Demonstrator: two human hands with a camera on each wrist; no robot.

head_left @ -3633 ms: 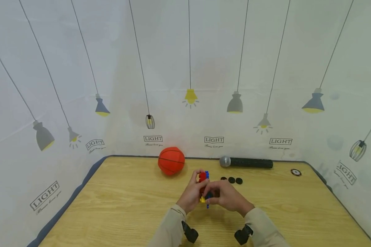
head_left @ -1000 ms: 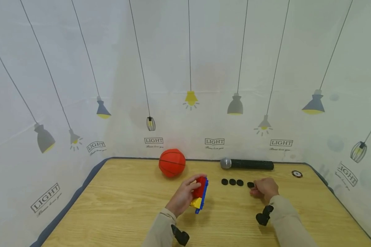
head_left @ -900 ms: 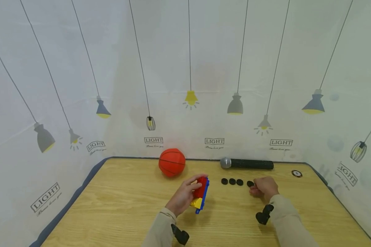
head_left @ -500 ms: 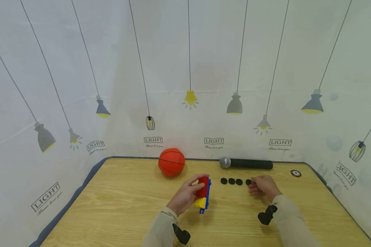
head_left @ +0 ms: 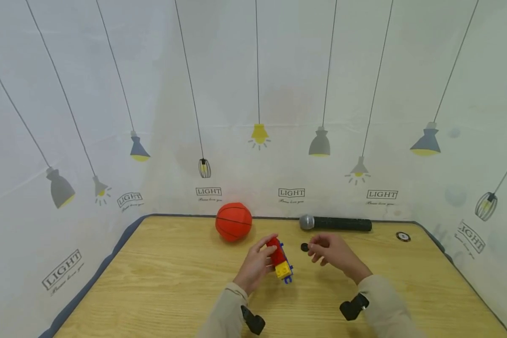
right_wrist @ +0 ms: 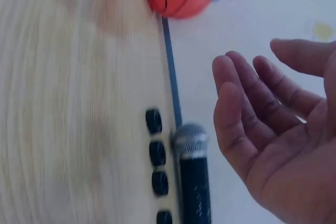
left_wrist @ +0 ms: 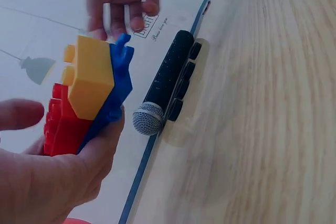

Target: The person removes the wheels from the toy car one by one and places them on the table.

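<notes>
My left hand [head_left: 253,269] grips a toy car built of bricks [head_left: 279,256], with red and yellow blocks on a blue base. In the left wrist view its yellow block [left_wrist: 94,80] faces the camera, with the blue base [left_wrist: 122,72] beside it. My right hand [head_left: 337,255] hovers just right of the toy, apart from it. The right wrist view shows its fingers [right_wrist: 228,114] loosely bent, holding nothing. Several small black toy wheels [right_wrist: 157,153] lie in a row on the table; in the head view one wheel [head_left: 305,247] shows and my right hand hides the others.
A microphone [head_left: 342,224] lies along the table's back edge, behind the wheels. Left of it sits a red ball [head_left: 234,222] with black lines. A round black-and-white chip [head_left: 403,236] lies at the back right of the wooden table [head_left: 152,281].
My right hand was at the toy with a dark round piece, then set a wheel down at the row's right end. It has let go and come back left. The toy has turned in my left hand.
</notes>
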